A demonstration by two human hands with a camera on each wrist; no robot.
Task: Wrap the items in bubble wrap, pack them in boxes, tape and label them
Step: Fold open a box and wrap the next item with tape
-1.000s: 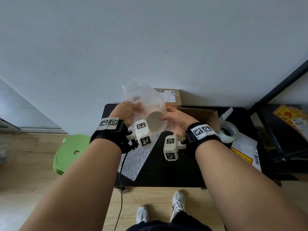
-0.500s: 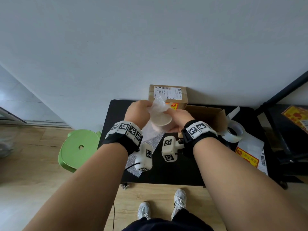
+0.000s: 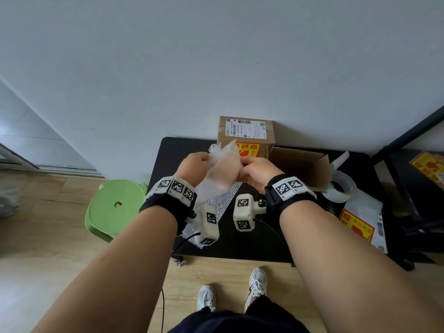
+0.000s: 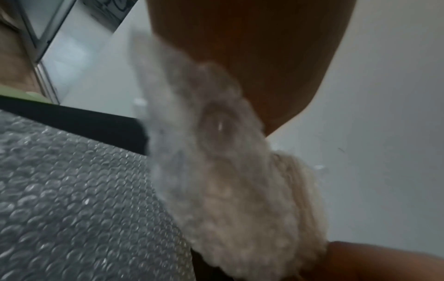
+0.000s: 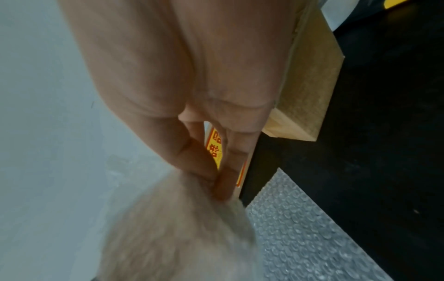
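Since a moment ago the bubble wrap has closed over the pale item, gripped above the counter by left hand and right hand, so boxing likely follows.

Clear bubbled plastic wrap, matt brown cardboard box, smooth black table, glossy tape roll

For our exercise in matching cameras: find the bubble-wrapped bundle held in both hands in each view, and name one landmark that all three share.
Head: the bubble-wrapped bundle sits at centre, above the table, between both hands.
Left wrist: it runs blurred from centre to lower right.
Right wrist: it fills the lower left, below the pinching fingers.
Shared landmark: the flat bubble wrap sheet on the table.
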